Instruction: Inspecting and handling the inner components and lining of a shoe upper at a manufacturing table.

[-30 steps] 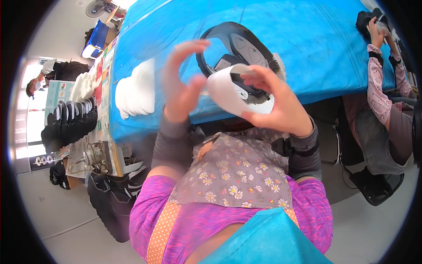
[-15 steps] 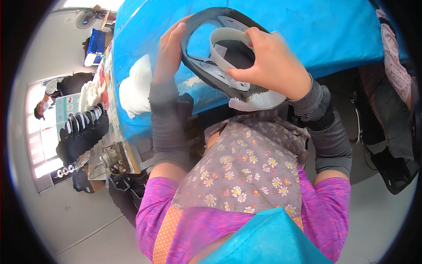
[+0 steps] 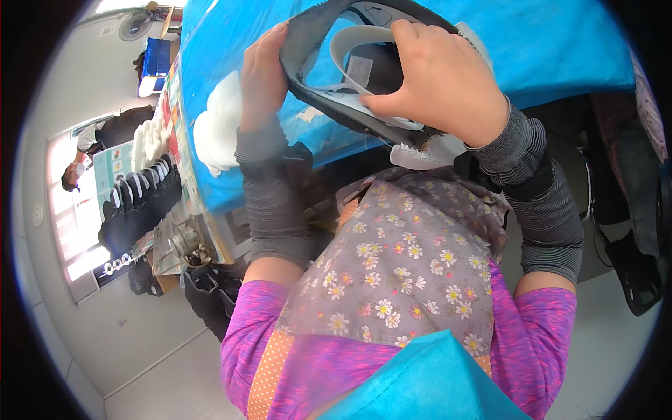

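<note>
Over the blue table [image 3: 560, 49], both hands [image 3: 448, 84] grip a dark shoe upper [image 3: 364, 77] bearing a white label [image 3: 359, 68].

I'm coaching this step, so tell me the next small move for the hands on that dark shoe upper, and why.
Probably press the pale insert flatter into the dark shoe upper. The right hand already has its fingers inside the opening on the insert, while the left hand grips the upper's outer edge, holding it above the blue table. The insert's band curves up rather than lying flat.
</note>
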The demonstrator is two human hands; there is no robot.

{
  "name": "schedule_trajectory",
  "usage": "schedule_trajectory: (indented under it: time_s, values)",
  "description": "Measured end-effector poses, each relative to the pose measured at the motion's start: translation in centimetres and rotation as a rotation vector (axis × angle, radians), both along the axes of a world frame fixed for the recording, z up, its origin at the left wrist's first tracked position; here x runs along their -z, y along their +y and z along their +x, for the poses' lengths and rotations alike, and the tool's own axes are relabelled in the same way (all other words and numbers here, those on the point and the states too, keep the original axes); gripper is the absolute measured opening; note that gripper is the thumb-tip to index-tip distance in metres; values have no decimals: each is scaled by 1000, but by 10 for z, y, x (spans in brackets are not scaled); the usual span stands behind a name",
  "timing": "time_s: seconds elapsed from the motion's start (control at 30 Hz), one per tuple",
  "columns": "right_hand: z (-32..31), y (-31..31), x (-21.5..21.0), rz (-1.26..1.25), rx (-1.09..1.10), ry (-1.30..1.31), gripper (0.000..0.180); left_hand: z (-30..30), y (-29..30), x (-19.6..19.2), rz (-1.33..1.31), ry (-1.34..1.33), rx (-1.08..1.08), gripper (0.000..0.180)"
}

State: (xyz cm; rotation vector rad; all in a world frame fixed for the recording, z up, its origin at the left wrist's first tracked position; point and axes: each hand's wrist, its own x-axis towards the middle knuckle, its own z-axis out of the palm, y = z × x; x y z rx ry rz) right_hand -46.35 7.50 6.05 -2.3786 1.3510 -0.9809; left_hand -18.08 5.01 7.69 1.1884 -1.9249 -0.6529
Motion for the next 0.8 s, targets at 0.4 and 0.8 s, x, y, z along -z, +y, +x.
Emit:
schedule_trajectory:
  time_s: [0.4, 0.8]
  values:
    - [8, 0, -22, 81, 5, -70, 55, -33, 12, -16, 229, 247, -158, 35]
    - [23, 8, -18, -48, 0, -125, 62, -33, 18, -7, 206, 230, -195, 53]
